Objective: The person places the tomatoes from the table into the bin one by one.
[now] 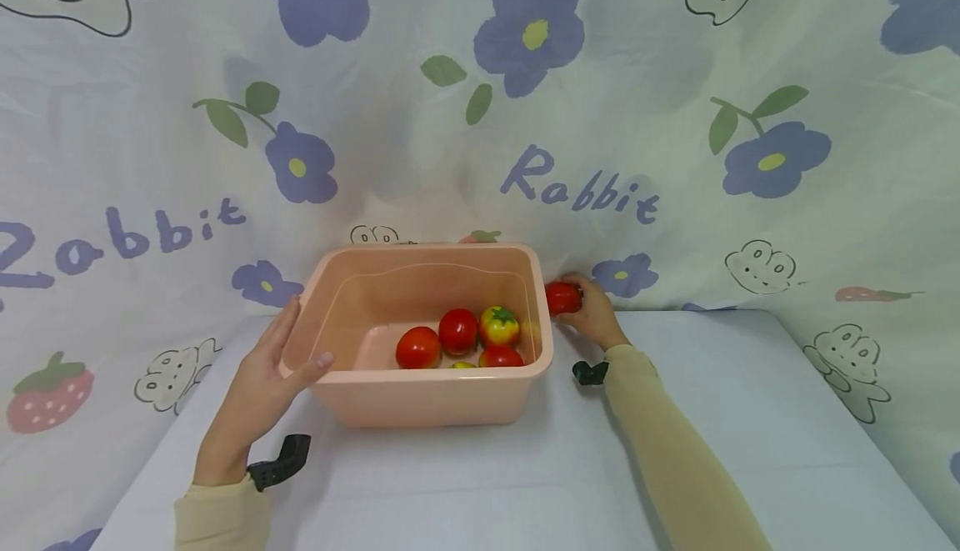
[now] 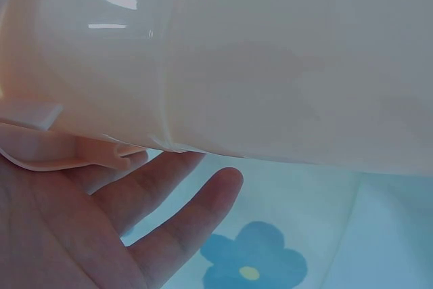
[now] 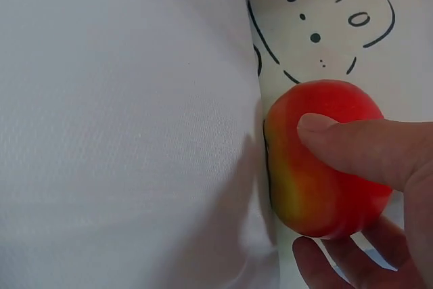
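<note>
A peach-coloured plastic bin (image 1: 420,397) stands on the white table. At its left end my left hand (image 1: 258,380) holds the rim, thumb over the edge and fingers along the outside; the left wrist view shows two of those fingers (image 2: 193,225) extended below the bin wall. Just beyond the bin's right side, my right hand (image 1: 598,318) grips a red apple (image 1: 561,298) with a yellow-green patch. In the right wrist view the thumb lies across the apple (image 3: 325,201) and the other fingers reach underneath. Its far side is hidden.
Inside the bin lie several round fruits: a red one (image 1: 418,348), a darker red one (image 1: 458,332) and a yellow-red tomato (image 1: 498,328) with a green top. Behind the table (image 1: 720,393) hangs a patterned cloth (image 1: 420,151).
</note>
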`<state>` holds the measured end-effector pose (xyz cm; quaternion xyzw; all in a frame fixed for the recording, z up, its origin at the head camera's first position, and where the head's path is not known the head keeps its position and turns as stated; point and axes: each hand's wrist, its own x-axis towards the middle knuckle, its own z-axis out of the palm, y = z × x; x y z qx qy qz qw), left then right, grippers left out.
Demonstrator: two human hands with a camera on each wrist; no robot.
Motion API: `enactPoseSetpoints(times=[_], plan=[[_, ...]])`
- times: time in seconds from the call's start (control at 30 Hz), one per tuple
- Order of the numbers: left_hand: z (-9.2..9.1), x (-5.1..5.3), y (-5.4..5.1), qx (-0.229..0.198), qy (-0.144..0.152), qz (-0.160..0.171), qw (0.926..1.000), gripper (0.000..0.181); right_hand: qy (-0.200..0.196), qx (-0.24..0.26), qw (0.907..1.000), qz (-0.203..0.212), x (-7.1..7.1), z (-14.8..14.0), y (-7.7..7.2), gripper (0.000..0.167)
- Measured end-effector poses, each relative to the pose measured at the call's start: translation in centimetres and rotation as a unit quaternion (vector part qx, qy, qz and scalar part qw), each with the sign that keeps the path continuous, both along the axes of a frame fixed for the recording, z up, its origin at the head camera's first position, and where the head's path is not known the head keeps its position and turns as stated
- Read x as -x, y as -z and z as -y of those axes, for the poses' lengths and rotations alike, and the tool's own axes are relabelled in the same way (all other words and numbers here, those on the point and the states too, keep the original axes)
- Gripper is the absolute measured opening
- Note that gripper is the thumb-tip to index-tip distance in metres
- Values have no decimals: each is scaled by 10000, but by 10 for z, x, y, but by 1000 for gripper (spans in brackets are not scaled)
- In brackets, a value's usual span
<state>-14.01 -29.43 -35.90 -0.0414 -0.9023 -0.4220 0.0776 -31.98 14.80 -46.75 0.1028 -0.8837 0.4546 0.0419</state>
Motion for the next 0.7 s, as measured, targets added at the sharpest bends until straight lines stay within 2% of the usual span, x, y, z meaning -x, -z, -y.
enactPoseSetpoints(times=[0.3, 0.7], plan=[[0, 0, 0, 20, 11, -46, 10000, 91, 58, 12, 9999, 128, -3, -1, -2, 67], [0, 1, -1, -8, 15, 43, 10000, 93, 120, 129, 9998, -37, -12, 1, -7, 66]])
